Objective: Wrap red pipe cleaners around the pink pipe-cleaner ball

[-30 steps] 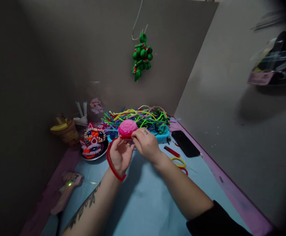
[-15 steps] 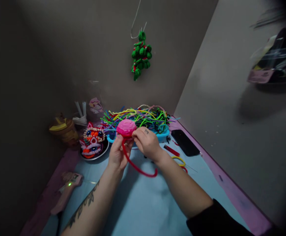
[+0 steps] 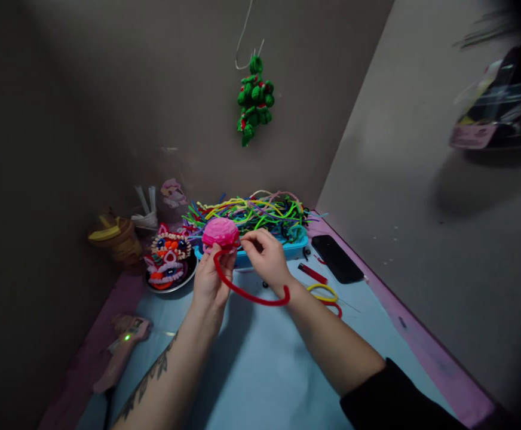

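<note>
Nearest the camera, a bare stretch of pale blue table cover [image 3: 260, 370], crossed by two forearms, the left one tattooed, the right one ending in a dark sleeve. At the near left edge, a pink glue gun [image 3: 121, 349] lying flat with a small green light lit.

Above the middle of the cover, both hands raised off the surface. Left hand [image 3: 210, 280] closed around the underside of a pink woven dome [image 3: 220, 232], fingertips pinching its lower rim. Right hand [image 3: 267, 258] with thumb and forefinger pinched just beside the dome's right edge; whether on the rim or on the wire, hard to tell. A red pipe cleaner [image 3: 247, 294] starting under the dome, looping down between the hands and curling up under the right wrist.

Just right of the right wrist, yellow and red rings [image 3: 325, 294] on the cover, then a red stick [image 3: 313, 274] and a black phone [image 3: 336, 259]. Left of the hands, a colourful lion-head figure [image 3: 168, 261] on a dark plate.

Behind the dome, a blue tray [image 3: 296, 246] heaped with mixed pipe cleaners [image 3: 251, 214]. Farthest back, on the wall, a green ornament [image 3: 254, 101] hanging from a wire hook.
</note>
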A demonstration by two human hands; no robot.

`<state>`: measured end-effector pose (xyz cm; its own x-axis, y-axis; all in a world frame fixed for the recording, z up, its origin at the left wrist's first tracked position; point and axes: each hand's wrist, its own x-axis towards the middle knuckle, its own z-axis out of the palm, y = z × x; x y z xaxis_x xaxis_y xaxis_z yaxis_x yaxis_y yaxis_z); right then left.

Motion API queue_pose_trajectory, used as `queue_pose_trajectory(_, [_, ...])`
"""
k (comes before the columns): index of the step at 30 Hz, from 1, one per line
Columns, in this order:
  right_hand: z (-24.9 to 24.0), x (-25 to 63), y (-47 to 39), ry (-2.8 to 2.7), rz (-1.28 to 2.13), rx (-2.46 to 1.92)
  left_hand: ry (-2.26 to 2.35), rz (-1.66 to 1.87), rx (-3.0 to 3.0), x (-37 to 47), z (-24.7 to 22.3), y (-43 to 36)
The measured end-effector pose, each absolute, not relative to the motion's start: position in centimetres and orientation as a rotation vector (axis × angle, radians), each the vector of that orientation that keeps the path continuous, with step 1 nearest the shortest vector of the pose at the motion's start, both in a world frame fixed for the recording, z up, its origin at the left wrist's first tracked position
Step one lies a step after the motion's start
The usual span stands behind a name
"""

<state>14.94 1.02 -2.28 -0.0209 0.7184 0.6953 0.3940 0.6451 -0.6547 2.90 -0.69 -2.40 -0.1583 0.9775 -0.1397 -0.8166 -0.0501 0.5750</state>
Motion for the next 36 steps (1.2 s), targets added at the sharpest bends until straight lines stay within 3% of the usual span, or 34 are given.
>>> queue_pose_trajectory(6, [-1.6,14.5,0.4,-1.512,0.55,-0.965,0.529,1.6,0.317,3.0,-2.1,-0.8])
queue_pose_trajectory(18, [-2.3,14.2,0.7,-1.443,0.505,-1.036,0.536,1.516,0.33,3.6,-2.8,-1.0])
queue_pose_trajectory(24, [-2.8,13.9,1.1,-1.394,0.732,-0.997,0.515,1.56,0.357,3.3,-3.4,-0.5])
queue_pose_trajectory(36, [-2.2,12.9,-0.6,-1.491,0.801,-0.797,0.603,1.691,0.537,3.5,-4.1,-0.2])
